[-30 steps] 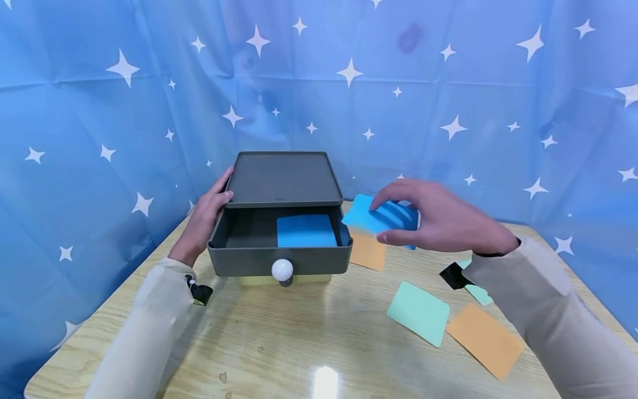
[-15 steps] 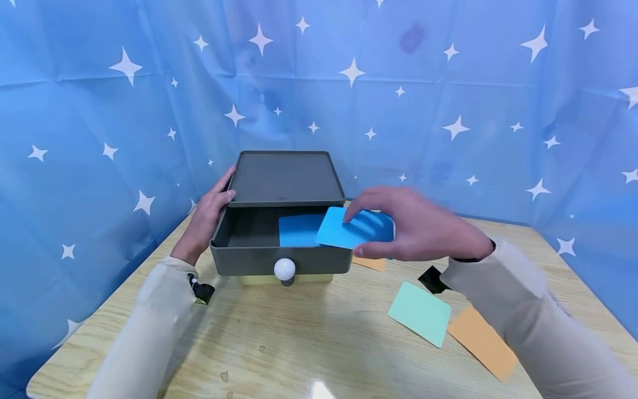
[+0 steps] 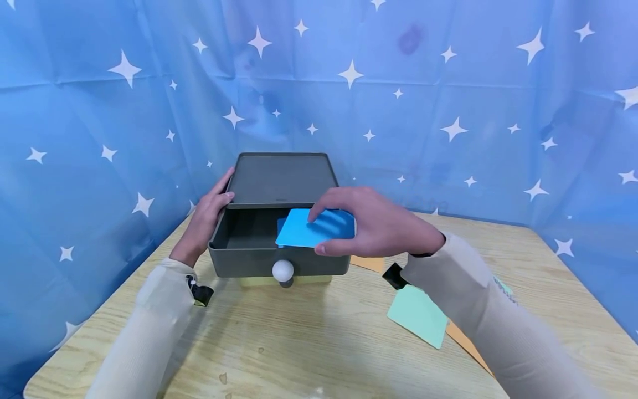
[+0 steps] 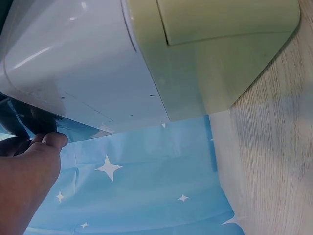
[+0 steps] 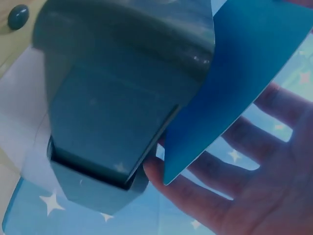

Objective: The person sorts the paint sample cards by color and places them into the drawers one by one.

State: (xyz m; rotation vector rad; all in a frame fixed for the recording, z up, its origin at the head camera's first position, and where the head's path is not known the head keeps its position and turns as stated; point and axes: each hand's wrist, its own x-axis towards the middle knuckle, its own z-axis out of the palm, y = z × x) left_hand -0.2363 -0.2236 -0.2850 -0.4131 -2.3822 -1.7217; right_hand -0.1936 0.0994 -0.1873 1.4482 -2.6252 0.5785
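Note:
A small chest has a dark grey top tier (image 3: 284, 176) whose drawer (image 3: 249, 261) is pulled out, with a white round knob (image 3: 283, 271). My left hand (image 3: 201, 221) rests against the tier's left side, thumb at the top edge; in the left wrist view that hand (image 4: 34, 164) shows beside white and yellow lower tiers. My right hand (image 3: 366, 221) pinches a blue card (image 3: 304, 228) over the drawer's right half. In the right wrist view the held card (image 5: 230, 93) is tilted beside the grey tier. A second blue card (image 3: 281, 224) inside the drawer is mostly hidden beneath it.
Mint green cards (image 3: 417, 315) and orange cards (image 3: 368, 262) lie on the wooden table (image 3: 279, 343) right of the chest, partly under the right forearm (image 3: 463, 288). A blue star-patterned curtain (image 3: 399, 138) hangs behind and at the left.
My right hand has moved left with the blue card, from beside the chest to over the drawer, covering most of the blue card inside. My left hand has stayed in place.

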